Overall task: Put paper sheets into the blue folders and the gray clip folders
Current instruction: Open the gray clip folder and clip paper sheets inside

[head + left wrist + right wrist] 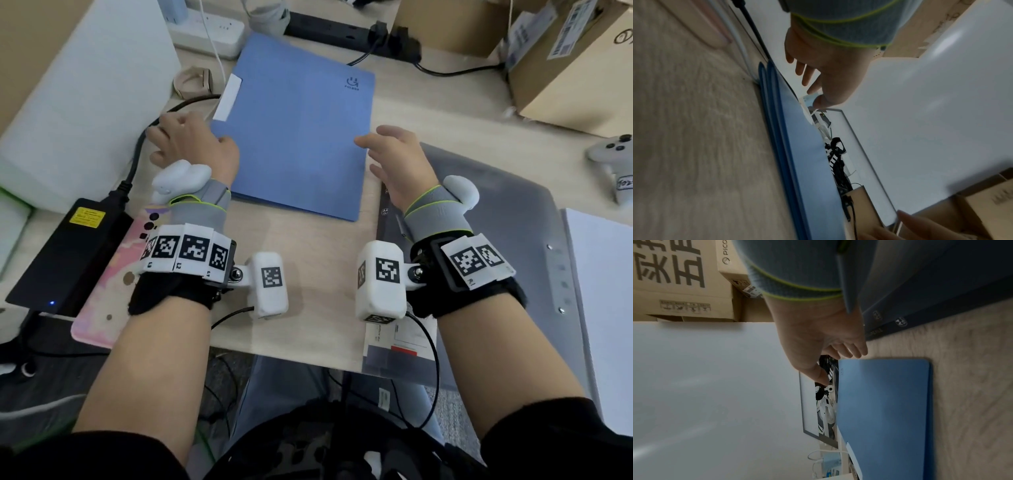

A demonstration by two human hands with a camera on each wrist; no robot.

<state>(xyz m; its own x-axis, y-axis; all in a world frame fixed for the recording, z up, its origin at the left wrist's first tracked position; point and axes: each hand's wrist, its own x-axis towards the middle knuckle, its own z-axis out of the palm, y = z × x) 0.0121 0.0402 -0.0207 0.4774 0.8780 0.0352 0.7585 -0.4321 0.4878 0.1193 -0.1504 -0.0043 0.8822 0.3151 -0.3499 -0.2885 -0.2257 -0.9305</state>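
Note:
A closed blue folder (294,126) lies on the wooden desk in the middle, with a white spine label (227,97) at its left edge. More blue covers are stacked under it (777,133). My left hand (186,142) hovers at its left edge, fingers loosely bent, holding nothing. My right hand (394,161) hovers at its right edge with relaxed fingers, empty too. Gray clip folders (507,219) lie under the right wrist. A stack of white paper sheets (603,308) sits at the far right. In the right wrist view the blue folder (884,415) lies just beyond the fingers (846,350).
A black power adapter (68,260) and cable lie at the left by a pink pad (113,284). A white box (89,99) stands at the back left. Power strips run along the back, cardboard boxes (575,61) fill the back right, and a white controller (613,161) lies at the right.

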